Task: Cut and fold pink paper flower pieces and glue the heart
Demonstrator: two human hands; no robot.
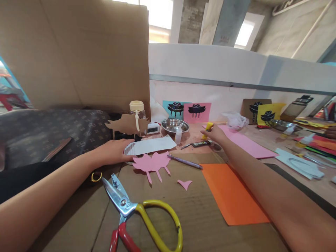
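Note:
My left hand (pixel 117 150) grips the left end of a folded white paper strip (pixel 152 145), its thumb near a pink paper cutout (pixel 152 162) with a wavy top and three thin legs. Farther out on the right, my right hand (pixel 216 134) has its fingers around a yellow glue stick (pixel 209 126), which stands roughly upright. A purple pen (pixel 185 162) lies against the cutout, and a small pink scrap (pixel 185 184) is below it. Closest to me, scissors (pixel 124 203) with one yellow and one red handle lie with blades slightly apart. An orange sheet (pixel 233 192) lies under my right forearm.
Behind stand a steel bowl (pixel 175 125), a small clear bottle (pixel 178 135), a white digital clock (pixel 153 128) and a lidded jar (pixel 137 106). A brown cardboard cutout (pixel 126 124) leans there. Decorated cards (pixel 197 112) rest against the partition. A pink sheet (pixel 246 141) lies right.

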